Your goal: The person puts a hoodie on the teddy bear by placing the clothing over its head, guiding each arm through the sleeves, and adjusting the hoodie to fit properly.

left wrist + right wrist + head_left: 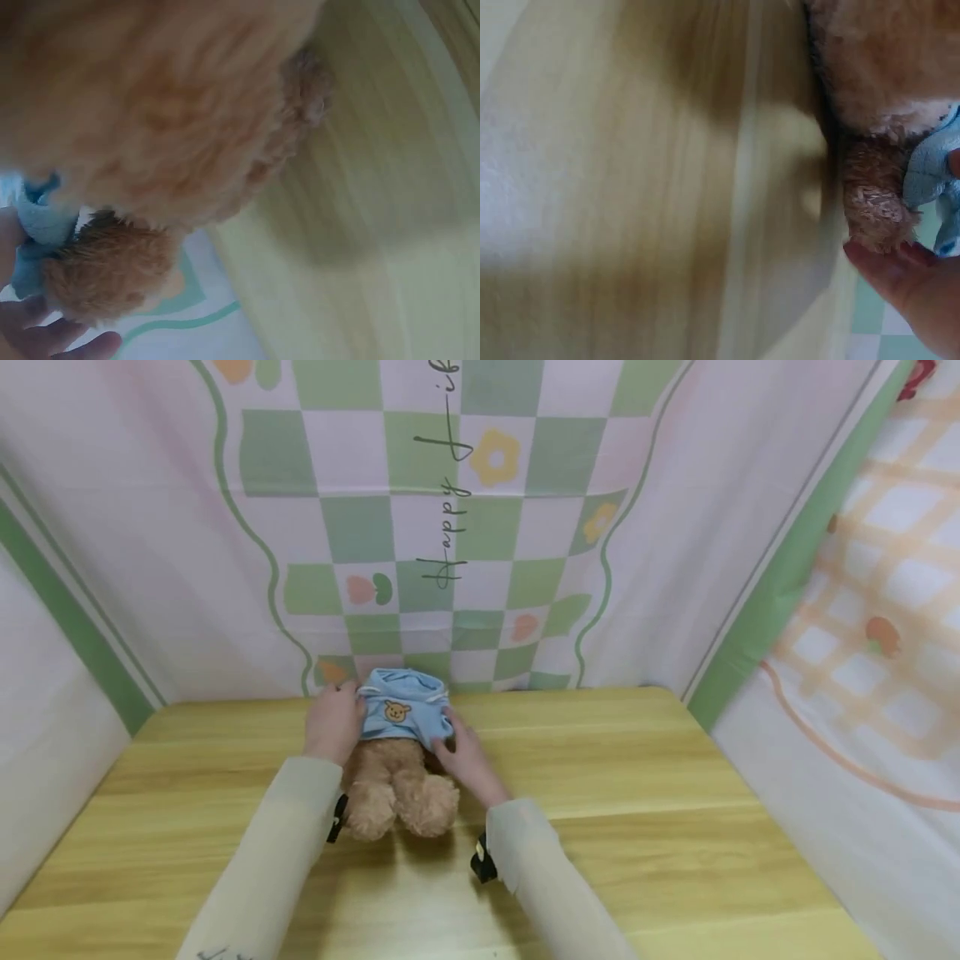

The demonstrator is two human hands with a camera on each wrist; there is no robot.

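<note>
A brown plush bear (390,764) is on the table with its legs toward me. A light blue hoodie (420,714) with a bear-face patch covers its upper part; its head does not show. At the left side, my left hand (332,724) holds the edge of the hoodie. In the left wrist view, blue cloth (46,223) lies between the thumb and fingers, beside a furry arm (112,274). My right hand (468,757) pinches the hoodie on the other side. The right wrist view has its fingers around the bear's other arm (877,199), against the blue cloth.
The wooden table (637,777) reaches back to a checkered curtain (420,527) just behind the hoodie. Other curtains (862,652) hang at the sides. A black strap (483,860) is at my right wrist.
</note>
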